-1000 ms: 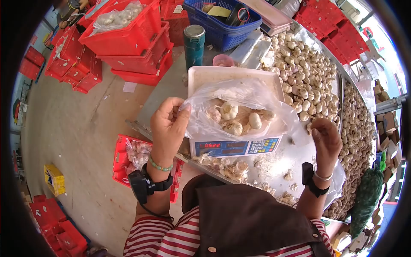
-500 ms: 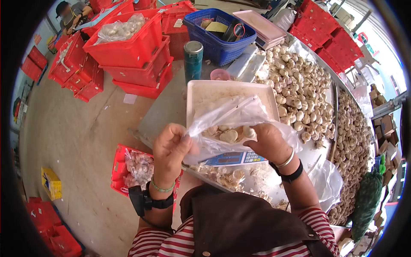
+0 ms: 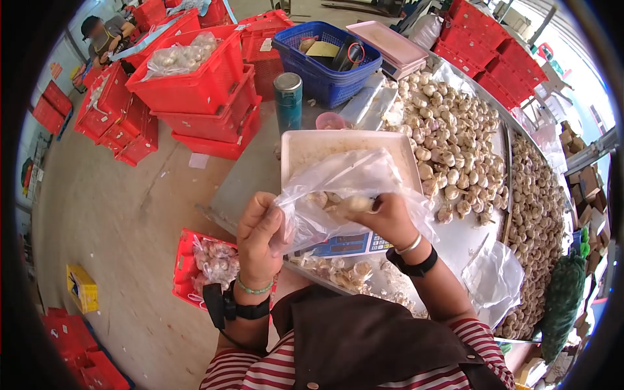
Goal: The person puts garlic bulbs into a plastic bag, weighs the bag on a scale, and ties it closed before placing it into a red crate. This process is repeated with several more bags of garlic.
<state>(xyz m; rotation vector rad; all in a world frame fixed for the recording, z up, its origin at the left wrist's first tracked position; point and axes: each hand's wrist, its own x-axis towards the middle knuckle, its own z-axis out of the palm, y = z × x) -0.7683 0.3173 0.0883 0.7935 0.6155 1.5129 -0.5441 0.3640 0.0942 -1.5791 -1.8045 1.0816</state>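
Observation:
A clear plastic bag (image 3: 318,227) with several garlic bulbs inside is spread over the pan of a weighing scale (image 3: 325,144). My left hand (image 3: 261,227) is closed on the bag's left edge, thumb against fingers. At the bag's mouth, my right hand (image 3: 393,221) grips a pale garlic bulb (image 3: 356,205) between thumb and fingers; part of the bulb is blurred. The scale's blue keypad panel (image 3: 344,246) shows below the bag. Loose garlic skins (image 3: 354,273) lie on the metal table in front of the scale.
Piled garlic bulbs (image 3: 455,143) cover the table's right, with more garlic (image 3: 536,221) beyond a divider. A teal flask (image 3: 288,104), pink cup (image 3: 330,121) and blue basket (image 3: 328,78) stand behind. Red crates (image 3: 188,84) are stacked left; a red crate of bagged garlic (image 3: 182,273) sits lower left. A person (image 3: 107,36) works far left.
My right hand has moved slightly left and down with a garlic bulb at the bag's mouth. The bag's opening has narrowed, its film sagging over the bulbs. My left hand keeps its hold.

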